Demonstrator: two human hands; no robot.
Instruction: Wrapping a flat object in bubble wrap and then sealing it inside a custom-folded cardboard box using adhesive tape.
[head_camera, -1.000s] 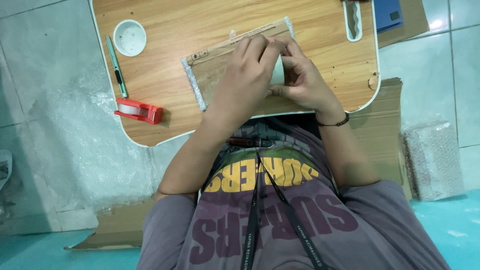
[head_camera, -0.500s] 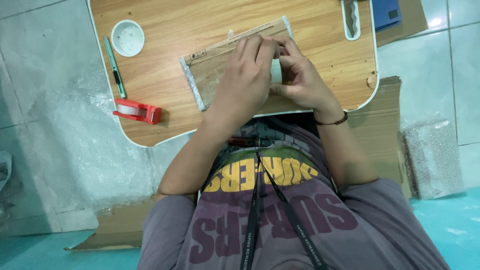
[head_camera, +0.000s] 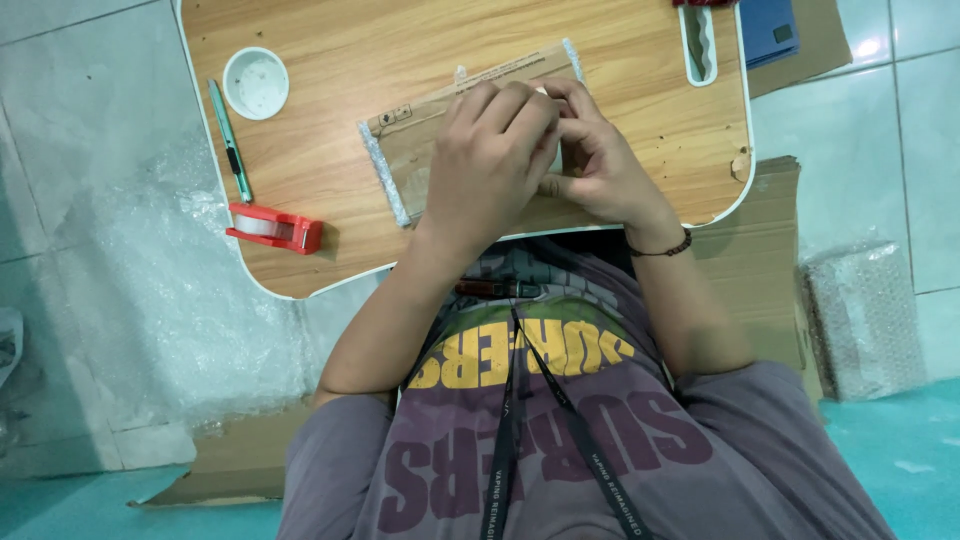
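Here I have both hands together on the flat cardboard parcel (head_camera: 420, 150) lying near the front edge of the wooden counter (head_camera: 330, 100). My left hand (head_camera: 490, 165) presses flat across its middle, and my right hand (head_camera: 590, 165) pinches something small and pale at the parcel's right end; I cannot tell what it is, since the fingers hide it. Bubble wrap peeks out along the parcel's left and top edges. Left of the parcel sit a red tape dispenser (head_camera: 275, 227), a green utility knife (head_camera: 230, 140) and a white round cup (head_camera: 255, 83). The risk, as I judge it: the parcel lies close to the counter's front edge, so a push toward me could slide it off into my lap.
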